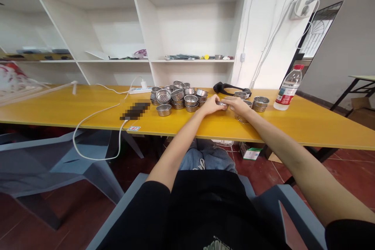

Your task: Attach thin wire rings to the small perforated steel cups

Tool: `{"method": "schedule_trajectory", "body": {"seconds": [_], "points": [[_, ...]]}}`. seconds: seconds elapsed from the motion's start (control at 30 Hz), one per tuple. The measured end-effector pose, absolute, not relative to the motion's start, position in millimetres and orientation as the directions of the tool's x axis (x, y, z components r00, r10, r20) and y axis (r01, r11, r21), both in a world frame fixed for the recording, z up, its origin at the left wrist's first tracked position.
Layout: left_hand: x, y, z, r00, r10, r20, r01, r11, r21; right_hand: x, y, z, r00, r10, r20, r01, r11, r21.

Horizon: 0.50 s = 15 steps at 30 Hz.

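Observation:
My left hand [210,104] and my right hand [238,104] meet over the yellow table [73,109], both closed round one small metal strainer cup [222,104] held between their fingertips. To the left of my hands lies a heap of several shiny perforated metal cups [178,97], some stacked. To the right stand short stacks of the same cups [260,103], and another stack [241,118] sits partly hidden under my right wrist.
A plastic water bottle [288,88] stands at the right. A black strap-like object [228,88] lies behind my hands. A phone [135,110] with a white cable [96,133] and a power strip [140,90] are to the left. White shelves [140,27] rise behind the table. Grey chairs [58,164] stand below.

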<state>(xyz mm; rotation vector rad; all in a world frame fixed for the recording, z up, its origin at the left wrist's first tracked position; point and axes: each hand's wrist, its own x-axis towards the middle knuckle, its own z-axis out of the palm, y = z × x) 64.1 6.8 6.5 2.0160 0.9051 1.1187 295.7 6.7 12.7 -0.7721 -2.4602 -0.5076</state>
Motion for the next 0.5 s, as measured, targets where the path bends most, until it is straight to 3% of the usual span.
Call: {"method": "schedule_trajectory", "body": {"seconds": [0.33, 0.5], "points": [[63.4, 5.2, 7.5, 0.45, 0.772, 0.45, 0.247, -0.592, 0.767, 292.1, -0.9, 13.1, -0.642, 0.41, 0.648, 0.585, 0.809, 0.067], [61.6, 7.2, 5.4, 0.467, 0.741, 0.482, 0.244, -0.632, 0.735, 287.8, -3.2, 15.1, -0.42, 0.474, 0.774, 0.677, 0.732, -0.082]]}}
